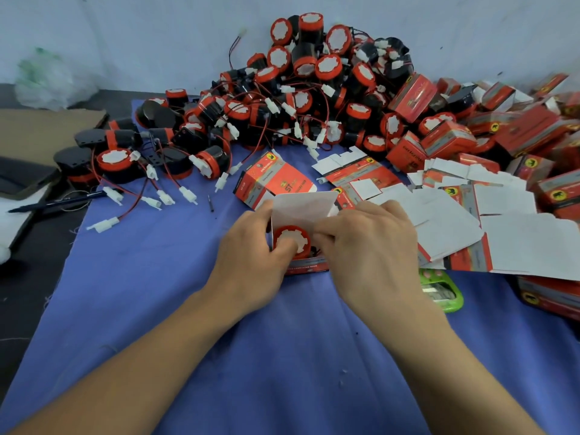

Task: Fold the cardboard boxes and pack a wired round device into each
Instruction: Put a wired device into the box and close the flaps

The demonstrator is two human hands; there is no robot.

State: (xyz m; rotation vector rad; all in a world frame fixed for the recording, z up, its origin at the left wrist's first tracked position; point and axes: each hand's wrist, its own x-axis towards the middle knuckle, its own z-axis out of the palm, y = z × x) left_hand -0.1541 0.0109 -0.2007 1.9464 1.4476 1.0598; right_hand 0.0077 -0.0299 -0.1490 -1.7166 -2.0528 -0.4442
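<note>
— Why is everything heaped along the back?

— Reach, I'd say. The pile of round devices [301, 98] leans against the wall [125, 32], with wires and white plugs trailing forward, so one can be pulled off the front. The finished boxes [508, 127] are banked to the right, out of the way. The flat blanks [470, 221] fan out just beside the right hand [370, 246], easy to pick from.

— And the one being worked?

— The open box [309, 266] sits mid-cloth, its white lid flap [301, 211] standing up behind. A round device [292, 241] is already down in it, red rim and white face up. The left hand [254, 246] curls round the box's left side with the thumb on the device's face, seemingly seating it. The right hand pinches at the box's right edge, likely tucking in the wire or a side flap; which, I cannot tell.

— What's underneath?

— A creased blue cloth [282, 356] spread over a dark desk [37, 277]. The wall is plain and pale. To the left lie a brown cardboard sheet [47, 130] and a crumpled plastic bag [47, 80]. Smaller, a green gadget [445, 293] shows just beside the right wrist, and a pen [59, 202] lies at the cloth's left edge.
</note>
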